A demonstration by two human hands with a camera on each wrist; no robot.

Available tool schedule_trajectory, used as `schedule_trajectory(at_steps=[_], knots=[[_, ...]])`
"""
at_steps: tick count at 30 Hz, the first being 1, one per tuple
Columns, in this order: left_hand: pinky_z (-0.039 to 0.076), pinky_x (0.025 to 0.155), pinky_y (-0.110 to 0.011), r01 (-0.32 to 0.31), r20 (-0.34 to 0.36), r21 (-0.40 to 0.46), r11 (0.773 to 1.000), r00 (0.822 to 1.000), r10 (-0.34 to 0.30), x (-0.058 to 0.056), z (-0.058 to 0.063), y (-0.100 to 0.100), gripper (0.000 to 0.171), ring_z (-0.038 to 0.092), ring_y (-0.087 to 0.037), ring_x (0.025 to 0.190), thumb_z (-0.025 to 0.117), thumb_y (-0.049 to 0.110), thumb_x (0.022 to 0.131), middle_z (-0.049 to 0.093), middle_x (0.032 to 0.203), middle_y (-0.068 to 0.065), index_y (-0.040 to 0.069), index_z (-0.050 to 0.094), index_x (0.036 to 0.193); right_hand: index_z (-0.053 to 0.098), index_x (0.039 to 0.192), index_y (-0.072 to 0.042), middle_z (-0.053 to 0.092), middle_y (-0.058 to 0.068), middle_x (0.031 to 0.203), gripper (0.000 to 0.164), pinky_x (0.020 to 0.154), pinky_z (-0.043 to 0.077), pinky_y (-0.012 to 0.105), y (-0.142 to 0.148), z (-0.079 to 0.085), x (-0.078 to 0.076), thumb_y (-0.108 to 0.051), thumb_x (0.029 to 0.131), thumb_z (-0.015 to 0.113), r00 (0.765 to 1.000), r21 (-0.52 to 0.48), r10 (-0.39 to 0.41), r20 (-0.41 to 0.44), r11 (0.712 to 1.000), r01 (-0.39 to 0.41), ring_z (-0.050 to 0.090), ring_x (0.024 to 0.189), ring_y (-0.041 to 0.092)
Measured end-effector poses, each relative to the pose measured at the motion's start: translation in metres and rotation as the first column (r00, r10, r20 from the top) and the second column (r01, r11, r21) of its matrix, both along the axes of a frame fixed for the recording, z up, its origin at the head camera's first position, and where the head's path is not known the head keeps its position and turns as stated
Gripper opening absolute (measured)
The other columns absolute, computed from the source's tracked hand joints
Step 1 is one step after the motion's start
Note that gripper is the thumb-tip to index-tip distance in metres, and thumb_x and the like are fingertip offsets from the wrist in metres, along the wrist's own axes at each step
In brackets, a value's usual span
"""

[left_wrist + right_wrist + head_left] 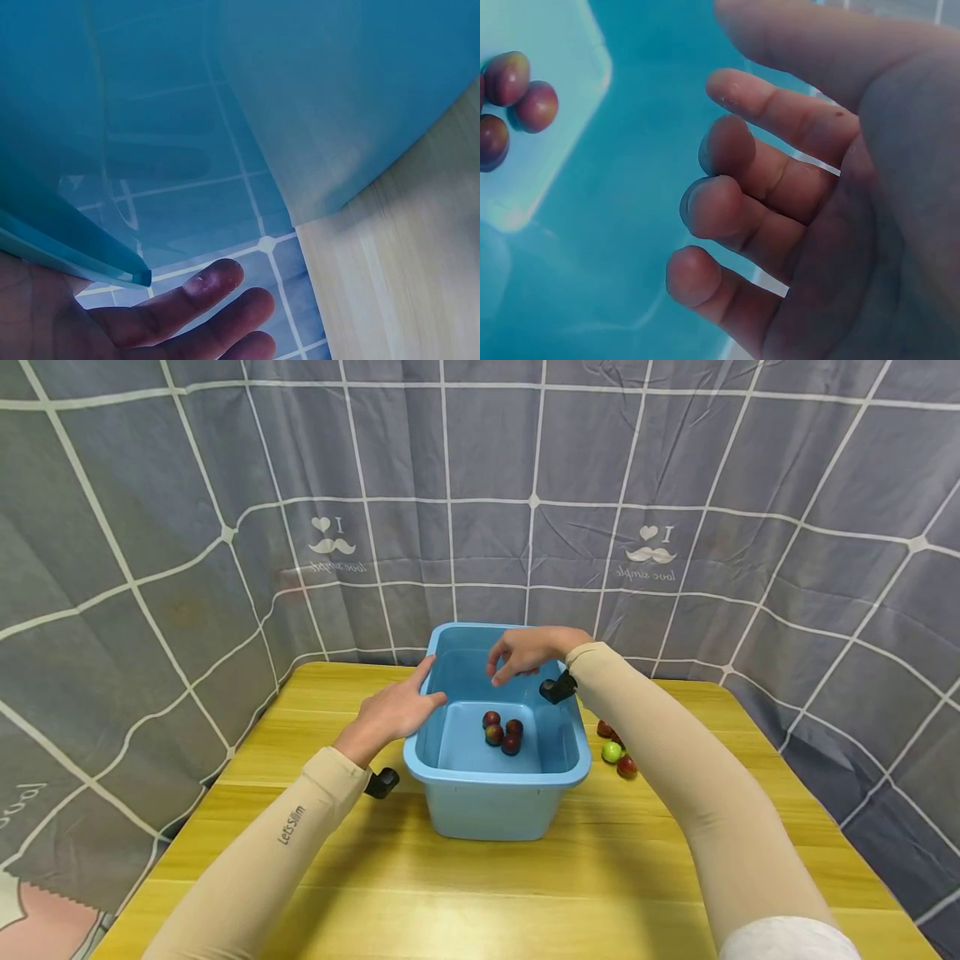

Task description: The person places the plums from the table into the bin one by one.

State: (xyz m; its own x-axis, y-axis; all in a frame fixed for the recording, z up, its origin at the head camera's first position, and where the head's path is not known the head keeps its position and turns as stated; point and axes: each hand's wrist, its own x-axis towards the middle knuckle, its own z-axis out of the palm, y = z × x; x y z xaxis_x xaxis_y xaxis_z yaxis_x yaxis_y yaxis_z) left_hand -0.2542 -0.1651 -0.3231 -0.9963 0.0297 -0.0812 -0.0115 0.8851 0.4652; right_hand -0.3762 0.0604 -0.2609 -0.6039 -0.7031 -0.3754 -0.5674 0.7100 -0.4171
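Note:
A light blue plastic basin point(495, 778) stands on the table, with several small dark red plums point(512, 744) grouped on its floor; some plums point(537, 106) also show in the right wrist view. My left hand point(395, 708) rests on the basin's left rim, thumb over the edge and the other fingers extended outside the wall. In the left wrist view the rim point(82, 259) lies against that hand by the thumb. Over the right part of the basin hovers my right hand point(528, 652), above the plums. Its fingers point(731, 206) are loosely bent, with nothing between them and the thumb.
Right of the basin, a green fruit point(611, 752) and several red fruits point(627, 767) lie on the yellow wooden table point(480, 893), partly hidden by my right forearm. A grey gridded cloth point(487, 468) hangs behind the table and along its sides.

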Motion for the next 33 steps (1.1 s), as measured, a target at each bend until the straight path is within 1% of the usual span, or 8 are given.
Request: schedule_trajectory(at_steps=[4,7,11,18,21,25,30,33], knots=[[0.049,0.071,-0.044,0.000,0.003,-0.001,1.000,1.000,0.000,0.000,0.000,-0.001,0.078,0.057,-0.040,0.125,0.039,0.057,0.097,0.042,0.158,-0.013,0.039,0.000,0.162,0.068,0.122,-0.016,0.051,0.003,0.071,0.030,0.059,0.042,0.030,0.010,0.008,0.005,-0.031,0.097,0.068,0.999,-0.002,0.008,-0.037,1.000,-0.008,0.043,0.054,0.013],[0.048,0.071,-0.044,-0.001,0.003,-0.002,1.000,1.000,0.001,-0.001,0.000,0.000,0.078,0.057,-0.040,0.126,0.040,0.057,0.097,0.041,0.159,-0.013,0.039,0.000,0.162,0.068,0.123,-0.017,0.053,0.004,0.077,0.031,0.059,0.041,0.029,0.019,0.013,0.010,-0.032,0.096,0.069,0.998,-0.009,0.010,-0.061,1.000,-0.011,0.045,0.058,0.013],[0.048,0.071,-0.045,0.001,0.002,-0.001,1.000,1.000,-0.001,-0.001,0.000,0.000,0.078,0.057,-0.040,0.126,0.039,0.056,0.097,0.041,0.159,-0.013,0.039,0.001,0.162,0.068,0.124,-0.016,0.054,0.003,0.078,0.032,0.063,0.042,0.029,0.033,0.017,0.017,-0.032,0.096,0.069,0.995,-0.022,0.019,-0.097,1.000,-0.021,0.047,0.066,0.015],[0.047,0.070,-0.044,-0.003,-0.009,-0.002,1.000,1.000,0.003,-0.002,0.000,0.000,0.078,0.058,-0.038,0.122,0.040,0.057,0.097,0.043,0.157,-0.014,0.040,0.002,0.162,0.069,0.123,-0.018,0.062,0.013,0.084,0.031,0.072,0.042,0.033,0.064,0.018,0.026,-0.034,0.098,0.066,0.987,-0.060,0.026,-0.158,0.998,-0.035,0.050,0.073,0.018],[0.047,0.070,-0.044,-0.007,-0.011,-0.001,1.000,1.000,0.007,-0.003,-0.001,0.000,0.078,0.059,-0.038,0.121,0.040,0.057,0.097,0.044,0.157,-0.014,0.040,0.002,0.162,0.069,0.122,-0.019,0.063,0.010,0.084,0.029,0.073,0.043,0.034,0.079,0.017,0.029,-0.034,0.098,0.066,0.987,-0.107,0.001,-0.160,0.994,-0.019,0.051,0.074,0.018],[0.048,0.071,-0.045,-0.003,-0.016,-0.001,1.000,1.000,0.003,-0.003,-0.002,-0.001,0.078,0.058,-0.039,0.123,0.039,0.057,0.097,0.044,0.156,-0.015,0.039,0.001,0.162,0.070,0.119,-0.019,0.063,0.005,0.081,0.026,0.072,0.043,0.035,0.097,0.014,0.034,-0.033,0.098,0.066,0.984,-0.180,-0.054,-0.167,0.983,0.023,0.052,0.074,0.019],[0.048,0.072,-0.046,-0.002,-0.019,-0.002,1.000,1.000,0.002,-0.002,-0.003,-0.001,0.078,0.057,-0.040,0.124,0.038,0.058,0.097,0.043,0.157,-0.014,0.039,0.000,0.162,0.070,0.122,-0.012,0.060,0.004,0.077,0.031,0.069,0.044,0.035,0.116,0.004,0.041,-0.031,0.098,0.065,0.974,-0.280,-0.109,-0.198,0.959,0.051,0.051,0.070,0.020],[0.049,0.075,-0.048,-0.001,-0.017,-0.001,1.000,1.000,0.000,-0.002,-0.003,-0.001,0.077,0.056,-0.040,0.127,0.039,0.058,0.097,0.041,0.158,-0.013,0.039,0.001,0.162,0.069,0.124,-0.011,0.060,0.004,0.078,0.031,0.067,0.044,0.034,0.128,-0.004,0.045,-0.029,0.100,0.064,0.968,-0.328,-0.146,-0.203,0.942,0.073,0.050,0.068,0.020]])
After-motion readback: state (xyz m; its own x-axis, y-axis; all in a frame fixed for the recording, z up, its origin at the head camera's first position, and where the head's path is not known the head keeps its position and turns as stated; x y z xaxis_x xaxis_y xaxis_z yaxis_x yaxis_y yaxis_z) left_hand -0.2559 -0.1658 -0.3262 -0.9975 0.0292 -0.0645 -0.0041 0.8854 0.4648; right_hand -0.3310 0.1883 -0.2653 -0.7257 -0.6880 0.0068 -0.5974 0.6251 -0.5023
